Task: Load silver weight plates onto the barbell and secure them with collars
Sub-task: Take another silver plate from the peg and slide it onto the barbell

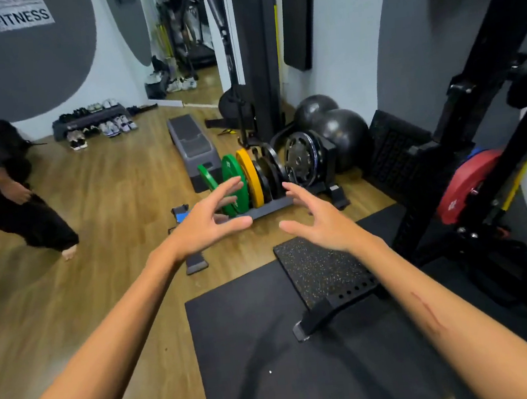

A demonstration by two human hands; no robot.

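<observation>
A: How are the hands posed?
B: Both arms reach straight forward. The left hand (207, 216) and right hand (318, 222) are spread wide, palms facing each other, holding nothing.
A: And the plates?
B: Farther off, on the floor rack (269, 207): green plates (232, 176) left, a yellow plate (250, 178), then the silver weight plates (300, 159) at the right end.

Counting from the head view: two green plates (233, 183) standing in the floor rack (269, 208), one yellow plate (250, 176), one silver plate (300, 159), one red plate (468, 184) sitting on the right, two black exercise balls (343, 132), two hands — left hand (207, 221), right hand (321, 222) — both reaching empty, fingers spread.
</observation>
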